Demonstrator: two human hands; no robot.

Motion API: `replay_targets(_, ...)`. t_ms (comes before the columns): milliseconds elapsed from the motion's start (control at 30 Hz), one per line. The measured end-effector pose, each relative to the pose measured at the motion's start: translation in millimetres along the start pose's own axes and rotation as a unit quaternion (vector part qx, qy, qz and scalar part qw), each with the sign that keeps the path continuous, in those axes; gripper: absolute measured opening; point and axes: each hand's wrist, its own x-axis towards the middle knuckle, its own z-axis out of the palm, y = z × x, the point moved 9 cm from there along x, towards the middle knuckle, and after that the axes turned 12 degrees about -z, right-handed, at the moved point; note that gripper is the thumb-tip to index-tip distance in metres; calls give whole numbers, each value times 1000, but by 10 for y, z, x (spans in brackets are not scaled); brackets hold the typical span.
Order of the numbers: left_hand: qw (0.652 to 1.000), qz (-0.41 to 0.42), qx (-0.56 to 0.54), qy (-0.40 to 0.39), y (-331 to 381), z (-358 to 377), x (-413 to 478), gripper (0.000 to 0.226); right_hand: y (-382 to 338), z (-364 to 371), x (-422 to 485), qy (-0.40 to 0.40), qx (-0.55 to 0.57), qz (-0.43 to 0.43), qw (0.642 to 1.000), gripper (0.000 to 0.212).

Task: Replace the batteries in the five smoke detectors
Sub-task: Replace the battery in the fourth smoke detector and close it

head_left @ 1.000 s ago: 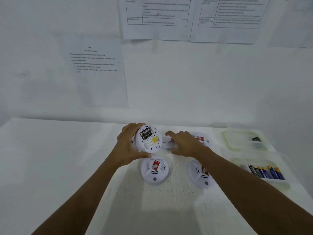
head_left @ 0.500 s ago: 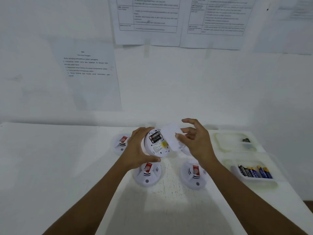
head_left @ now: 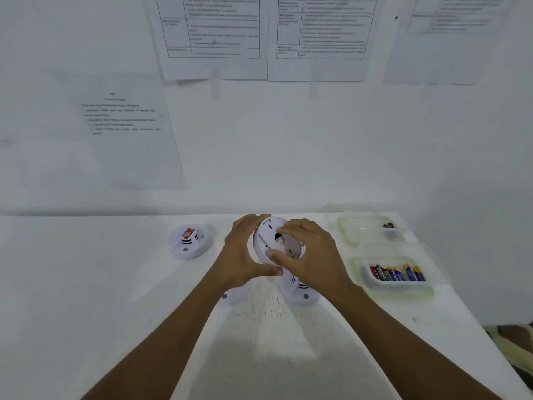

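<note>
A round white smoke detector (head_left: 266, 243) is held up above the white table (head_left: 86, 284), its back facing me. My left hand (head_left: 243, 252) grips its left rim. My right hand (head_left: 310, 255) holds the white back cover (head_left: 291, 245) against the detector's back, fingers curled round it. Another detector (head_left: 189, 242) lies face up to the left. Two more lie under my hands, one (head_left: 301, 294) below my right wrist, one (head_left: 230, 295) mostly hidden by my left wrist.
A clear tray (head_left: 399, 287) at the right holds several batteries (head_left: 398, 273). Behind it stands a second clear tray (head_left: 354, 229) with a small dark item (head_left: 388, 225). Printed sheets (head_left: 213, 36) hang on the wall. The table's right edge runs close by the trays.
My right hand picked the back cover off the table and brought it onto the detector's back, covering the battery bay. The camera tilted and the view shifted.
</note>
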Motion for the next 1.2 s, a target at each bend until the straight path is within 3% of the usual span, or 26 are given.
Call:
replay_targets(267, 998, 53, -10, 23, 216, -70, -210, 85, -63, -46, -44, -62, 2, -29, 998, 50)
replay_targets(700, 998, 48, -21, 22, 260, -116, -314, 87, -140, -127, -71, -16, 5, -7, 1000, 50)
replay_targets(867, 998, 53, -1, 44, 470, -231, -350, 102, -156, -151, -4, -11, 3, 33, 999, 52)
replay_targets(1100, 997, 28, -65, 23, 383, -225, -285, 74, -248, -99, 59, -45, -20, -1, 999, 53)
replay_targets(1200, 997, 49, -56, 34, 463, -255, -325, 90, -234, -137, 59, -17, -6, 2, 1000, 54)
